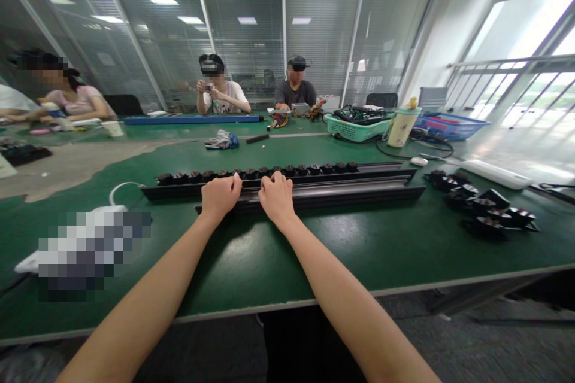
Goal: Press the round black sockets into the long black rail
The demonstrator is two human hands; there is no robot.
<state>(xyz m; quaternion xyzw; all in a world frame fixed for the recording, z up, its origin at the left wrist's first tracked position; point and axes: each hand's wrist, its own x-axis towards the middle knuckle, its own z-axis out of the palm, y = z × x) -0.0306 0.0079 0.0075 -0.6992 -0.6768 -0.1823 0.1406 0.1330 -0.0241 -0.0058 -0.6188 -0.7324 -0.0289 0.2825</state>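
Two long black channels lie side by side across the green table. The front channel [350,192] has a shiny inner face, and along the rear channel [155,192] stands a row of small black parts [302,170]. My left hand [221,197] is closed at the channels, left of their middle, with its thumb on top. Close beside it, my right hand [277,196] has its fingers curled down over the rear channel and the row. The fingertips of both hands are hidden, so whatever they pinch cannot be made out.
Loose black parts [489,206] are clustered at the right. Farther back are a green basket [357,129], a tumbler [403,127], a blue basket [453,127] and gloves [222,140]. A white cable runs at the left, near a blurred-out item. Several people sit across the table.
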